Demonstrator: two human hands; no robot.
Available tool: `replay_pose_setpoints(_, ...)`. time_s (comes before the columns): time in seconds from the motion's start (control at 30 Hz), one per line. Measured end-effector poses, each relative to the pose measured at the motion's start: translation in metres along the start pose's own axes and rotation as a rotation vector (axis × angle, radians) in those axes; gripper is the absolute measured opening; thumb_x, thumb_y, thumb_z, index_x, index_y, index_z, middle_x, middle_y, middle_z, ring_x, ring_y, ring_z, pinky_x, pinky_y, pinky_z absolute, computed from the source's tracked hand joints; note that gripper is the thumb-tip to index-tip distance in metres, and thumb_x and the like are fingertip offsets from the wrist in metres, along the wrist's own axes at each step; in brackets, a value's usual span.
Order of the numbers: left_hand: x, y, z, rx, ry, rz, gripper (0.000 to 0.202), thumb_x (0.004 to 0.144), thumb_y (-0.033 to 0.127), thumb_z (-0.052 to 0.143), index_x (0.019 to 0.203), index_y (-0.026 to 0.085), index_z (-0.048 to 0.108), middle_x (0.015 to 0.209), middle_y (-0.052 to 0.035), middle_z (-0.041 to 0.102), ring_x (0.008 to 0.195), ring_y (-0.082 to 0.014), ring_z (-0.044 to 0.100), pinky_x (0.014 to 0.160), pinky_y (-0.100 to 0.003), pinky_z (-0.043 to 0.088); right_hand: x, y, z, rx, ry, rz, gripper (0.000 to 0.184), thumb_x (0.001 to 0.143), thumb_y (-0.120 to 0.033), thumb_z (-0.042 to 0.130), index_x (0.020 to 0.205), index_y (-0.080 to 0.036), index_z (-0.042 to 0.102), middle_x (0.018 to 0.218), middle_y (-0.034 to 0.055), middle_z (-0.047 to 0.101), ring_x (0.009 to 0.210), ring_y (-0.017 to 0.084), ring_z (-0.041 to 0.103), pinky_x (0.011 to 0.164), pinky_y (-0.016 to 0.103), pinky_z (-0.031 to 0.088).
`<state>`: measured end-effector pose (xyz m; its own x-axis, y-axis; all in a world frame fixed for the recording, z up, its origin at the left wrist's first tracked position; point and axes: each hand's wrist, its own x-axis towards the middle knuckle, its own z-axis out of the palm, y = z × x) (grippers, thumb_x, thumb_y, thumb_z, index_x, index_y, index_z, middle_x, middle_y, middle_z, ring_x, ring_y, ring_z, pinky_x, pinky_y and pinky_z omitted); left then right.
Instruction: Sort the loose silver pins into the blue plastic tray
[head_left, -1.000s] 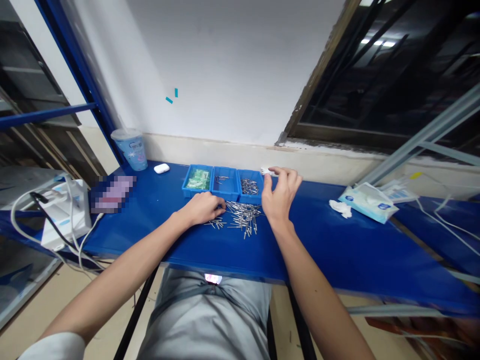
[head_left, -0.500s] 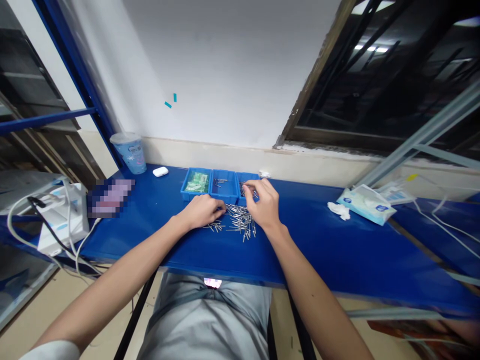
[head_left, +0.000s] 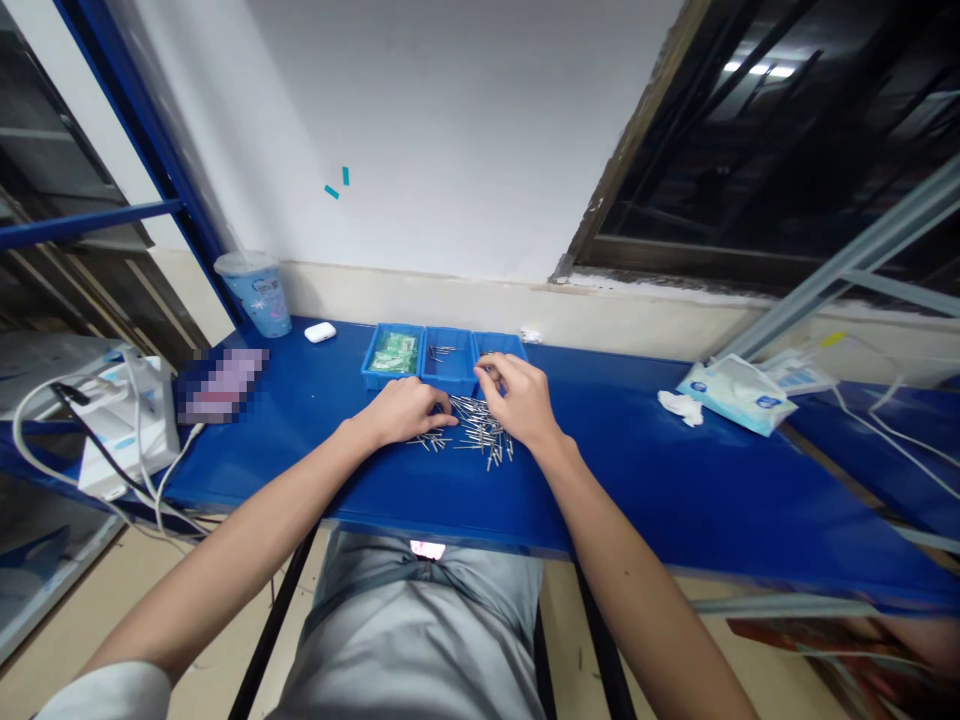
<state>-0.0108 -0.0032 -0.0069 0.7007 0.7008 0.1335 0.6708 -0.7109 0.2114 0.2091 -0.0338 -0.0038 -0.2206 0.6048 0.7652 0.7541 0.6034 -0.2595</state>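
A loose pile of thin silver metal pins (head_left: 484, 432) lies on the blue table between my hands. My left hand (head_left: 405, 410) rests at the pile's left side, fingers curled and thumb close to the index finger; anything between them is too small to make out. Above the pile, my right hand (head_left: 521, 400) is pinched at the near edge of the right blue bin (head_left: 512, 345), partly covering it. What its fingertips hold cannot be made out. A few pins lie in the middle blue bin (head_left: 448, 370). The left blue bin (head_left: 367, 375) contains green-and-clear plastic packets (head_left: 395, 353).
On the blue table (head_left: 637, 480), a patterned cup (head_left: 259, 300) and a white case (head_left: 320, 332) stand back left. A power strip (head_left: 131, 430) with cables sits far left. Crumpled tissue (head_left: 681, 407) and a tissue pack (head_left: 739, 395) lie right. A wall rises behind.
My right hand has drawn back slightly from over the right bin, and its fingertips have come closer together. My left hand stays at the pile. The whole view has shifted a little.
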Motion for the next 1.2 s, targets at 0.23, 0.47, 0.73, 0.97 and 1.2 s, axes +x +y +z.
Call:
replay_pose_setpoints(0.23,0.0005,0.0003,0.0009,0.000,-0.024,-0.004,0.024,0.100,0.041,0.063,0.105,0.024,0.079,0.075,-0.0056,0.072,0.070,-0.0223,0.067,0.063,-0.028,0.037,-0.0009,-0.0011,0.0006,0.000,-0.022,0.003,0.018,0.103,-0.027,0.054,0.095,-0.022,0.069,0.071,0.0005,0.060,0.067,0.018,0.057,0.071,0.031,0.044)
replay_pose_setpoints(0.47,-0.0028,0.0009,-0.0050,-0.123,0.125,0.055,0.031,0.107,0.043,0.050,0.110,0.018,0.068,0.068,-0.0014,0.066,0.060,-0.0175,0.059,0.062,-0.027,0.034,-0.0006,-0.0049,-0.0011,0.096,-0.154,0.058,0.015,0.103,-0.030,0.056,0.103,-0.022,0.068,0.082,0.0022,0.070,0.069,0.017,0.059,0.070,0.031,0.042)
replay_pose_setpoints(0.73,-0.0036,0.0016,-0.0071,-0.108,0.238,-0.009,0.037,0.113,0.039,0.032,0.122,0.017,0.060,0.068,-0.0017,0.064,0.063,-0.0211,0.062,0.061,-0.028,0.035,-0.0013,-0.0060,0.0006,0.136,-0.288,-0.002,0.019,0.106,-0.031,0.054,0.104,-0.021,0.070,0.089,0.0038,0.070,0.072,0.016,0.059,0.070,0.031,0.042)
replay_pose_setpoints(0.97,-0.0030,0.0023,-0.0050,-0.098,0.247,-0.005,0.034,0.112,0.037,0.032,0.118,0.018,0.059,0.071,-0.0023,0.066,0.065,-0.0212,0.065,0.062,-0.028,0.037,-0.0033,-0.0057,0.0064,0.138,-0.301,-0.027,0.027,0.108,-0.033,0.049,0.102,-0.022,0.072,0.098,0.0067,0.073,0.086,0.020,0.065,0.076,0.032,0.046)
replay_pose_setpoints(1.2,-0.0043,0.0022,-0.0087,-0.219,0.273,0.065,0.032,0.111,0.038,0.039,0.114,0.019,0.065,0.067,0.0010,0.062,0.060,-0.0175,0.059,0.063,-0.027,0.036,-0.0024,-0.0071,0.0042,0.145,-0.315,0.004,0.026,0.109,-0.031,0.046,0.099,-0.022,0.069,0.097,0.0063,0.072,0.088,0.020,0.066,0.080,0.032,0.047)
